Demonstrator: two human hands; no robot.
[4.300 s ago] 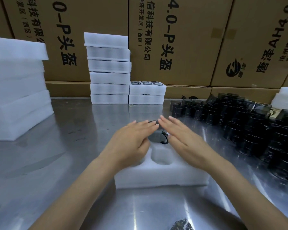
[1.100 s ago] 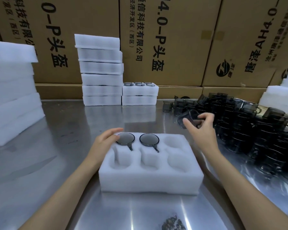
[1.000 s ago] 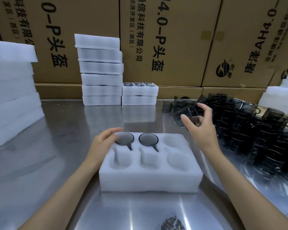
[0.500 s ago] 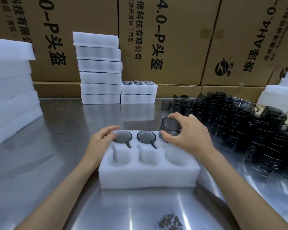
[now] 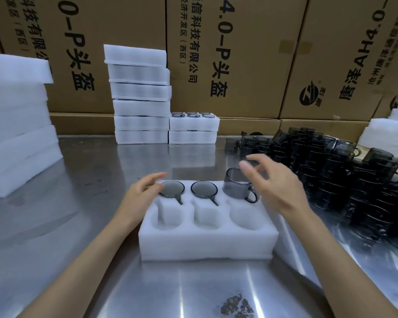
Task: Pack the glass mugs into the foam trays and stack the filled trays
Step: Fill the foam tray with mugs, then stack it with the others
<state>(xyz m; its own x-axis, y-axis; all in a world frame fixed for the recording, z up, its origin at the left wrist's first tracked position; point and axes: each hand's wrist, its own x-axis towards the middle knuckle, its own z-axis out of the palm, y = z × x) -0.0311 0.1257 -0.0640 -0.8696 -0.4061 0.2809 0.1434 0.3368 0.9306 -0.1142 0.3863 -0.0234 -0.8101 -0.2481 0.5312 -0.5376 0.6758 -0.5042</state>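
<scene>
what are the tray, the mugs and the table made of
Tray: white foam, matte and soft-looking, with cut round pockets. Mugs, like the one standing high in the far right pocket: smoky grey glass, glossy and see-through. Table: probably stainless steel, brushed, showing blurred reflections.

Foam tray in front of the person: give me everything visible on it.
The foam tray is a white rectangular block of soft-looking foam lying flat on the steel table, its long side facing the person. It has six round pockets in two rows of three, with handle slots. The far row holds three smoky glass mugs: two sunk to their rims, the third mug standing proud, only partly seated. The near row is empty. The left hand rests on its far-left corner; the right hand hovers open beside the third mug.
</scene>
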